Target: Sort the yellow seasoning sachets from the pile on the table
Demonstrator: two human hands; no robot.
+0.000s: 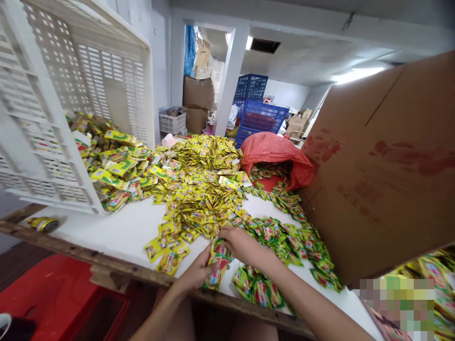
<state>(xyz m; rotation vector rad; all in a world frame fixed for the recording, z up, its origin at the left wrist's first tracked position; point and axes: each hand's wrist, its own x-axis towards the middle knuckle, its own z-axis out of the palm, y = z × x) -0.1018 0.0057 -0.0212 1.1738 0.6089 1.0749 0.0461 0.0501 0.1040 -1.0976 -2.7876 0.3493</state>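
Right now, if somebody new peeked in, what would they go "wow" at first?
Probably the huge heap of shiny yellow packets across the middle of the table. Next, the white crate on its side at the left, with more packets inside, and the bright red sack lying open behind the green packets.

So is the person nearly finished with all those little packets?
Probably not. The packets at the far right may be done, but I can't be sure. One green-and-red packet is in the left hand, the right hand at its top. The big yellow heap and green pile look left over.
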